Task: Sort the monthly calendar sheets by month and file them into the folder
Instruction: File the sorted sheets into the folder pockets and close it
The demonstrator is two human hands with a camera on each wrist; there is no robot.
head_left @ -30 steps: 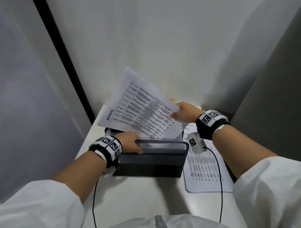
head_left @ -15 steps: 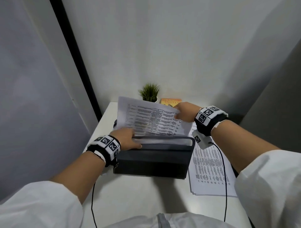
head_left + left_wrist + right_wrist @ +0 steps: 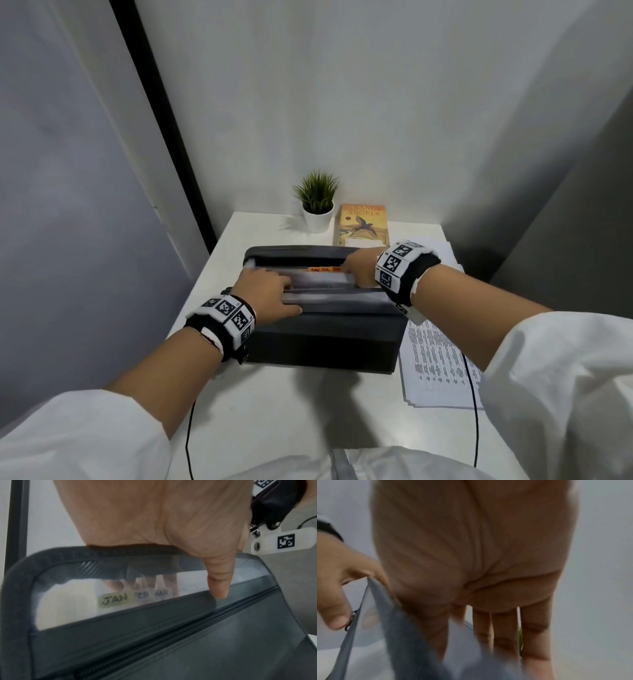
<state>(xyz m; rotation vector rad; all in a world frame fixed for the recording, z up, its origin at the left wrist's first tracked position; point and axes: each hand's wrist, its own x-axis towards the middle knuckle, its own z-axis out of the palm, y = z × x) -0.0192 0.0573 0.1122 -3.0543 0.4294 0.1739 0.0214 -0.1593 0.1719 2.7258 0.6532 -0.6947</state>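
A dark grey accordion folder (image 3: 325,339) stands open in the middle of the white table (image 3: 274,404). My left hand (image 3: 270,291) pinches its front wall at the left, thumb (image 3: 219,582) outside and fingers inside behind the clear window. JAN, FEB and MAR tabs (image 3: 114,599) show through that window. My right hand (image 3: 359,270) reaches into the folder's right end with straight fingers (image 3: 503,635) pointing down between pale dividers (image 3: 399,635). Orange JUN and JUL tabs (image 3: 320,269) show beside it. I cannot pick out the April sheet among the blurred pockets. A stack of calendar sheets (image 3: 435,363) lies right of the folder.
A small potted plant (image 3: 317,202) and a book (image 3: 363,224) stand behind the folder against the back wall. Walls close in on the left, back and right. Cables hang from both wrists over the table's front.
The April sheet, held high by my right hand a second ago, went down into the folder and out of sight. My right hand followed it in. The left hand stayed on the folder.
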